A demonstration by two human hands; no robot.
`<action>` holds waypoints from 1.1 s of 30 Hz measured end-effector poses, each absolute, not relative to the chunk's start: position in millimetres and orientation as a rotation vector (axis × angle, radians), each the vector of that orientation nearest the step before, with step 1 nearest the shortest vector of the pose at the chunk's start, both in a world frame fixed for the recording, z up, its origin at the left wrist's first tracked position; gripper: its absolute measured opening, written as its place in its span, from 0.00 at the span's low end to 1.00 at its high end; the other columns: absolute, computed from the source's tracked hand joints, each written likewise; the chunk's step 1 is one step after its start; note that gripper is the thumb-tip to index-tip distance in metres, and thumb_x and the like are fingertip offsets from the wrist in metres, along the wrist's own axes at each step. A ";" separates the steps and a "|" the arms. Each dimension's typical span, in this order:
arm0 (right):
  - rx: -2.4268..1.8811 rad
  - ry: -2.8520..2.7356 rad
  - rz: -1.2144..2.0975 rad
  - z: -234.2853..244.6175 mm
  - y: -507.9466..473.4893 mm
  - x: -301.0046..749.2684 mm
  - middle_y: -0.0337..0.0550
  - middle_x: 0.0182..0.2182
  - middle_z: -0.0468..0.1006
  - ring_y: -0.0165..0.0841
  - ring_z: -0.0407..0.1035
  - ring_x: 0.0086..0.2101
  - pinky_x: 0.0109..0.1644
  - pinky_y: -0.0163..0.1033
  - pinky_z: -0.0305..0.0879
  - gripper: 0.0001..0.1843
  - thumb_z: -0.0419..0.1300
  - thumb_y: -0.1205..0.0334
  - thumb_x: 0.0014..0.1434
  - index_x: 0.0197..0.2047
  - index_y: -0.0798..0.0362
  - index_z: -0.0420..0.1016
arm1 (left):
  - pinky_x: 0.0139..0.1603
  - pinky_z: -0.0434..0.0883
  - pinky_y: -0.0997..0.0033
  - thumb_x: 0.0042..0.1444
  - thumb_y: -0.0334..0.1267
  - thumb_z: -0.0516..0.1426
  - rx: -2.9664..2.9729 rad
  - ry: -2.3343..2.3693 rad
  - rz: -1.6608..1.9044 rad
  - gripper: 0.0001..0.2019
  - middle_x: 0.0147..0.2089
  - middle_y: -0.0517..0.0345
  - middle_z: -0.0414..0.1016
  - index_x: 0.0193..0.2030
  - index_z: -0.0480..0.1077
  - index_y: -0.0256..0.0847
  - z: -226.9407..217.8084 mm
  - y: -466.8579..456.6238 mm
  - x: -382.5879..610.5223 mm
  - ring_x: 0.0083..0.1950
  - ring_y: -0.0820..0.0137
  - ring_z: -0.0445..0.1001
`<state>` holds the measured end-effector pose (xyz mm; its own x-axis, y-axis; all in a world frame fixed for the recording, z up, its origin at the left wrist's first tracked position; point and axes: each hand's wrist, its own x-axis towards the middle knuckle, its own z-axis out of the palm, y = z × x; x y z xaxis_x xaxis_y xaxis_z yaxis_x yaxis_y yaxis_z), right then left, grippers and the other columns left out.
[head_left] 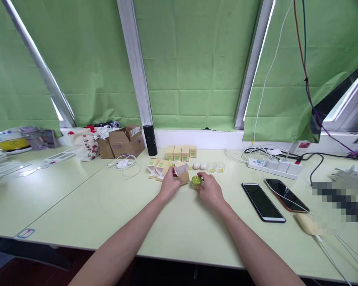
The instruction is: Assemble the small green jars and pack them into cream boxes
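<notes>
remotely i log left hand (169,185) half-curled, gripping an open tan cardboard box (183,174), likely steadying it, right hand (211,191) pinching a small rounded green object (196,181) beside it.

Nearer than the small round olive-green object (196,182), pale-green tabletop (185,226) leaves passage between the bare forearms (146,214). An opened beige cardboard box (184,177) blocks its left, the right hand (211,191) its right; clear plastic cups (220,168) stand behind.
</notes>
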<state>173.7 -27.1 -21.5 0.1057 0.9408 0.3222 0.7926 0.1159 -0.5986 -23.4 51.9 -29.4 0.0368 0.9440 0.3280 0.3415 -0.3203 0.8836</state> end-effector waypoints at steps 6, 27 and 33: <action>-1.704 -1.636 0.262 -29.6 -18.4 184.7 0.47 0.50 0.82 0.43 0.75 0.50 0.46 0.42 0.68 0.23 0.63 0.68 0.57 0.56 0.45 0.75 | 0.50 0.75 0.56 0.43 0.29 0.67 1.802 1.207 1.204 0.21 0.43 0.52 0.81 0.46 0.72 0.43 -35.0 48.5 -21.7 0.46 0.57 0.79; -1.734 -1.669 0.328 -21.0 -19.3 187.0 0.48 0.52 0.82 0.43 0.76 0.49 0.47 0.41 0.66 0.21 0.64 0.66 0.58 0.55 0.48 0.76 | 0.60 0.73 0.56 0.61 0.45 0.61 1.745 1.030 1.479 0.11 0.47 0.49 0.83 0.42 0.80 0.40 -12.8 35.7 -17.9 0.51 0.59 0.79; -1.677 -1.690 0.383 -21.9 -17.6 188.7 0.48 0.51 0.82 0.41 0.77 0.45 0.46 0.40 0.66 0.22 0.62 0.69 0.57 0.55 0.49 0.75 | 0.55 0.72 0.62 0.52 0.36 0.62 1.563 0.976 1.460 0.17 0.49 0.48 0.84 0.48 0.82 0.38 -13.2 40.1 -20.0 0.49 0.61 0.79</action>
<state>188.7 -17.6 -21.9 0.0991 0.9563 0.2751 0.7446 0.1121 -0.6580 -20.0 40.1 -13.2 0.0492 0.9116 0.4081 0.0288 -0.4097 0.9117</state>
